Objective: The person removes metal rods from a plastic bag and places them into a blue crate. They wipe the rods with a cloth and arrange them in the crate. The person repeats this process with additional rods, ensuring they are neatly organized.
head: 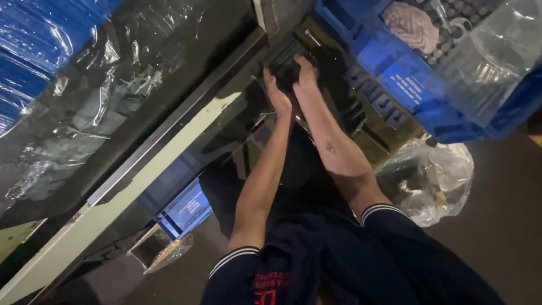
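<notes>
Both hands are on one small dark object. The left hand cups its near side and the right hand presses on it from the far side, fingers wrapped round, so it's squeezed between them. It's way too dark to say what the object actually is; it sits on a black work surface at the end of both outstretched arms.

Containers, going out from the grip:
- Just right of the hands, one blue plastic crate. Inside I can see a crumpled pinkish cloth and a clear plastic bag bunched up over a dark gridded bottom.
- Below that crate, nearer the right elbow, one clear plastic bag on the floor with some dark stuff in it, can't make out what.
- Down-left of the hands, under the table edge, a second blue crate, contents hidden.
- Next to it, one small open cardboard box with plastic film hanging out.

So two blue crates, one box. Far left, clear plastic wrap covers a dark surface.
</notes>
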